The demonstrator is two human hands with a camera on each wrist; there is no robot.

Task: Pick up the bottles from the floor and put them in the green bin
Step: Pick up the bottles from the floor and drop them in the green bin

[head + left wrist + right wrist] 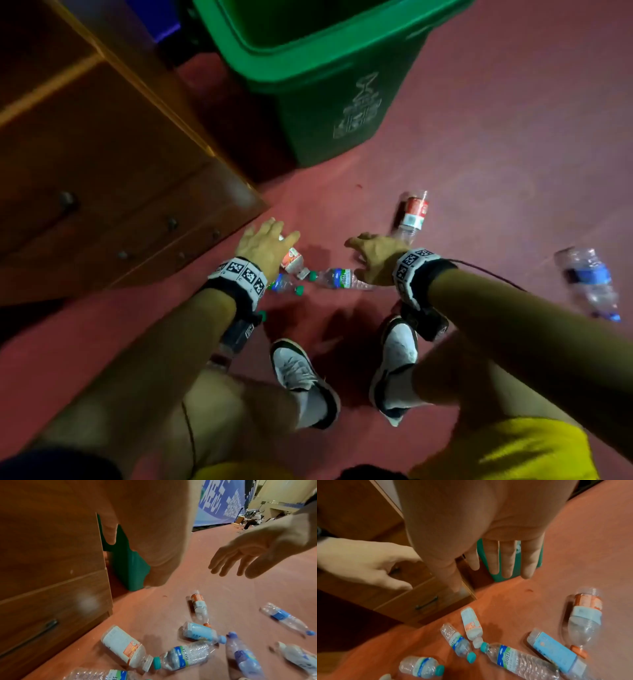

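Several empty plastic bottles lie on the red floor in front of my feet. My left hand (270,240) hovers with spread fingers just over a white-and-orange-labelled bottle (293,258), holding nothing. My right hand (370,251) hangs flat over a clear bottle with a green-blue label (339,277), also empty. A red-labelled bottle (412,214) lies beyond the right hand, and a blue-labelled one (589,281) lies far right. The green bin (325,85) stands upright behind the bottles. From the right wrist, straight fingers (505,557) show above the bottle cluster (518,658).
A wooden cabinet with drawers (102,171) stands close on the left, its corner near my left hand. My white shoes (298,370) are planted just behind the bottles. A blue banner (219,500) hangs far off across the floor.
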